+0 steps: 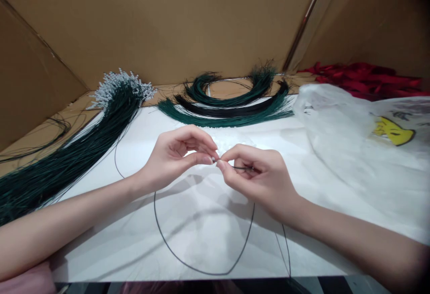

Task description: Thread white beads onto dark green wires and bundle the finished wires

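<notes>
Above the middle of the white sheet, my left hand (183, 153) pinches a tiny whitish bead (213, 160) between thumb and fingertips. My right hand (260, 175) meets it tip to tip, its thumb and forefinger closed on a thin dark green cord (242, 167). Part of the cord passes through the right palm. A loop of dark cord (204, 273) hangs below both hands over the sheet. Whether the cord's tip is inside the bead is too small to tell. Behind the fingers lie small white beads (231, 140), partly hidden.
A thick bundle of dark green cords (83, 148) with white beaded ends lies at left. Curved cord bundles (225, 112) rest at the back. Right of them are a translucent plastic bag (349, 137) and red ribbons (366, 79). Cardboard walls (161, 25) enclose the table.
</notes>
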